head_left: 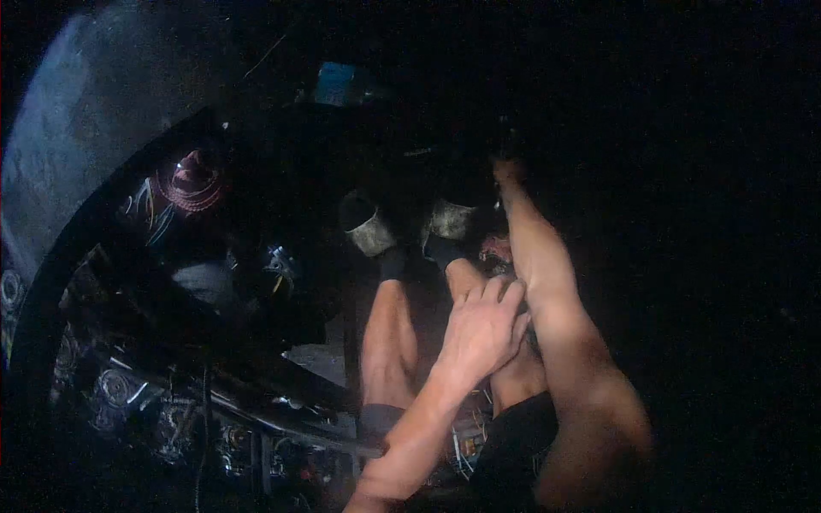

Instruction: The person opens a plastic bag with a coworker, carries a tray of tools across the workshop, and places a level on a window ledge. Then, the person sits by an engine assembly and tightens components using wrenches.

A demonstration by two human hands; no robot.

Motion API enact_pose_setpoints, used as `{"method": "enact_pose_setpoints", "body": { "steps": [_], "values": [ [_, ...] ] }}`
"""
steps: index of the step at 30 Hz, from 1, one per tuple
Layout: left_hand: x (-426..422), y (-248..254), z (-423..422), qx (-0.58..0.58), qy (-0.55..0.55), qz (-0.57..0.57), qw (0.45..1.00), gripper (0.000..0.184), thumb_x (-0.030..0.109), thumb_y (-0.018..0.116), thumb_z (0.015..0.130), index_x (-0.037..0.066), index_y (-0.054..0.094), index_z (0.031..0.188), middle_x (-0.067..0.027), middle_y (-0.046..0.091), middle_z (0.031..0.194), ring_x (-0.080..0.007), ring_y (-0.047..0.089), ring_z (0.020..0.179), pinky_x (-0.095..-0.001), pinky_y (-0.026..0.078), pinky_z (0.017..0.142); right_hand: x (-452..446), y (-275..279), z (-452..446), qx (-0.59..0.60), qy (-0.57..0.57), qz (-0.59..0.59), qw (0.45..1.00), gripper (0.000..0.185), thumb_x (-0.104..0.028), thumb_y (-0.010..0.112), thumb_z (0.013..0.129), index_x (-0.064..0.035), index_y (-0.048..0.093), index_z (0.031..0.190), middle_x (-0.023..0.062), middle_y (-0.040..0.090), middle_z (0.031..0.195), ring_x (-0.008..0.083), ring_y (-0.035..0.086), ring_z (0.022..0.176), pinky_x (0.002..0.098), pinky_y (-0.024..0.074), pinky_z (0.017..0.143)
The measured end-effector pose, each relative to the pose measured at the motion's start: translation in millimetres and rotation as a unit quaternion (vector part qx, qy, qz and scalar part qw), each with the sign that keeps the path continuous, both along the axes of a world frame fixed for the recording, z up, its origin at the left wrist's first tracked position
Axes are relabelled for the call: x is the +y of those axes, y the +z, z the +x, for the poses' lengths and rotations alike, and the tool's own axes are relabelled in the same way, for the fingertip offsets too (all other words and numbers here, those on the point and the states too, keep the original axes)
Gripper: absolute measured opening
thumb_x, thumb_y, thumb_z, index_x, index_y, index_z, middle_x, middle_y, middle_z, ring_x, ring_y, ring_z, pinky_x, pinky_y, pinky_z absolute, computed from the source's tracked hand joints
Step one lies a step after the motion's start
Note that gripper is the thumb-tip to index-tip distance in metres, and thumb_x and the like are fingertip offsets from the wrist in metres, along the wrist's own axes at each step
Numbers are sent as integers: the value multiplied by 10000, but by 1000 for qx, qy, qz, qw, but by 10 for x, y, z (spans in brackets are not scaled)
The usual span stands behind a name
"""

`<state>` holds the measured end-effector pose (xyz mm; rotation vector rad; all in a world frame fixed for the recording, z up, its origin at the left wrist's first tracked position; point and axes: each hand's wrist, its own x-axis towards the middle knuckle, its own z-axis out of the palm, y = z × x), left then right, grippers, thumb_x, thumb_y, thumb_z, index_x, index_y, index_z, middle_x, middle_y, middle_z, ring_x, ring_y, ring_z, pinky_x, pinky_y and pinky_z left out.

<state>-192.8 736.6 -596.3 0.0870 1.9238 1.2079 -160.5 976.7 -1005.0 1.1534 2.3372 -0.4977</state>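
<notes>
My left hand (489,327) lies over my shin just below the knee, its fingers bent and reaching toward my right forearm. Whether anything is under those fingers is hidden. My right arm stretches forward, and my right hand (508,169) is far out in the dark, small and dim. A dark object seems to be at its fingers, too dark to make out. Below my hands are my two bare legs, with dark socks and light-banded slippers (370,234). A reddish item (496,249) sits beside my right forearm.
At the left a dark curved rim (128,179) borders a space with a coiled reddish cord (190,192), wires and metal parts (120,389). A blue item (334,83) lies at the top. Most of the right side is black.
</notes>
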Motion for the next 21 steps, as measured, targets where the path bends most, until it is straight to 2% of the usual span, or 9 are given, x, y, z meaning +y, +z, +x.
{"method": "enact_pose_setpoints", "body": {
  "steps": [6, 8, 10, 11, 12, 13, 15, 17, 21],
  "values": [
    [29, 16, 28, -24, -16, 12, 1000, 418, 245, 655, 849, 49, 558, 1206, -196, 580, 1197, -376, 577, 1084, -473, 482, 868, -16, 831, -461, -135, 20, -61, 989, 680, -540, 554, 887, -21, 540, 1327, 241, 558, 1327, 410, 514, 1253, 503, 402, 1046],
    [7, 48, 27, -5, 0, 3, 1000, 405, 223, 663, 835, 42, 563, 1184, -187, 586, 1168, -362, 583, 1062, -466, 476, 864, 151, 785, -405, -123, 144, -28, 982, 587, -501, 503, 931, -31, 592, 1270, 241, 588, 1285, 421, 538, 1221, 516, 413, 1027],
    [7, 12, 47, -42, -35, 15, 998, 398, 227, 656, 841, 36, 568, 1179, -183, 578, 1173, -353, 566, 1088, -468, 477, 880, 735, 210, -67, -151, 427, 70, 889, 441, -344, 671, 864, -89, 645, 1223, 219, 620, 1226, 405, 611, 1089, 459, 485, 936],
    [5, 37, 39, -60, -39, 6, 997, 380, 232, 656, 840, 38, 579, 1157, -174, 574, 1150, -351, 556, 1086, -464, 480, 892, 580, 613, -320, -220, 497, 91, 834, 350, -298, 640, 884, -100, 669, 1171, 177, 641, 1203, 374, 631, 1051, 458, 499, 911],
    [33, -17, 140, -43, -71, -16, 996, 374, 233, 671, 821, 42, 587, 1131, -166, 577, 1110, -353, 563, 1047, -457, 485, 888, 508, 780, -352, -55, 437, 17, 897, 283, -226, 635, 889, -90, 673, 1134, 165, 674, 1113, 351, 647, 1004, 458, 509, 874],
    [89, -57, 230, -20, -49, -29, 998, 373, 229, 676, 803, 45, 608, 1119, -160, 584, 1091, -342, 566, 1036, -449, 489, 878, 865, 450, -199, 94, 553, 49, 826, 286, -232, 644, 897, -51, 670, 1118, 149, 688, 1051, 318, 652, 943, 446, 507, 824],
    [45, -24, 251, -39, -63, -45, 996, 352, 239, 667, 802, 54, 639, 1101, -153, 597, 1098, -331, 570, 1037, -425, 491, 861, 131, 1448, -606, 37, 290, -102, 951, 341, -221, 641, 896, -40, 620, 1184, 168, 676, 1079, 321, 650, 953, 426, 505, 841],
    [9, -12, 259, -33, -84, -55, 994, 341, 242, 658, 821, 56, 639, 1107, -151, 600, 1102, -314, 571, 1030, -407, 489, 851, -496, 2358, -931, 40, 220, -212, 952, 405, -211, 638, 894, -29, 570, 1250, 187, 663, 1107, 324, 648, 964, 406, 504, 858],
    [13, -3, 319, -23, -118, -65, 991, 337, 231, 647, 845, 52, 619, 1130, -148, 602, 1087, -286, 575, 1015, -390, 485, 841, -1479, 3591, -1391, 173, 420, -474, 755, 409, -301, 724, 778, -10, 616, 1045, 122, 671, 908, 281, 651, 739, 367, 516, 693]
  ]
}}
